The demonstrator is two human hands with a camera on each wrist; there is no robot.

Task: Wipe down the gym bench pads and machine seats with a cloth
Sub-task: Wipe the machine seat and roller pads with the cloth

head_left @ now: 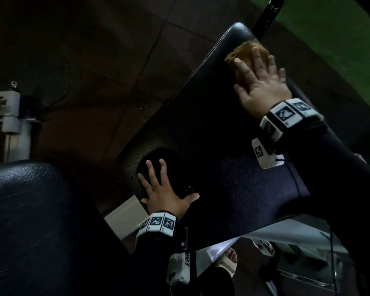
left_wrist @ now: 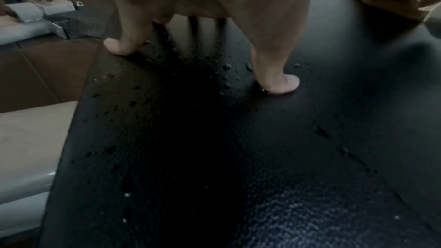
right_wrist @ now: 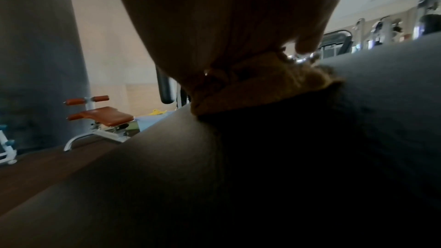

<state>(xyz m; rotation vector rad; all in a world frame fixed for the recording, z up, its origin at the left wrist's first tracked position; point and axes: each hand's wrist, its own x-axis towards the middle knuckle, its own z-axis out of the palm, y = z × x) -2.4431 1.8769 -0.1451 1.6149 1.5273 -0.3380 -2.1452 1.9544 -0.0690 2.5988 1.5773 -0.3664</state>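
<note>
A long black bench pad [head_left: 201, 116] runs from the lower middle to the upper right of the head view. My right hand [head_left: 259, 82] lies flat with spread fingers on an orange-brown cloth [head_left: 244, 54], pressing it against the pad's far end. In the right wrist view the cloth [right_wrist: 267, 90] bunches under the palm. My left hand [head_left: 165, 189] rests with spread fingers on the pad's near end. Its fingertips [left_wrist: 119, 46] touch the pad [left_wrist: 262, 139], which carries scattered water droplets.
Another black padded seat [head_left: 41, 221] fills the lower left. A grey metal frame joint [head_left: 9, 112] stands at the left over dark floor tiles. A black bar [head_left: 269, 11] rises past the pad's far end. A white frame and a sandalled foot [head_left: 226, 265] lie below.
</note>
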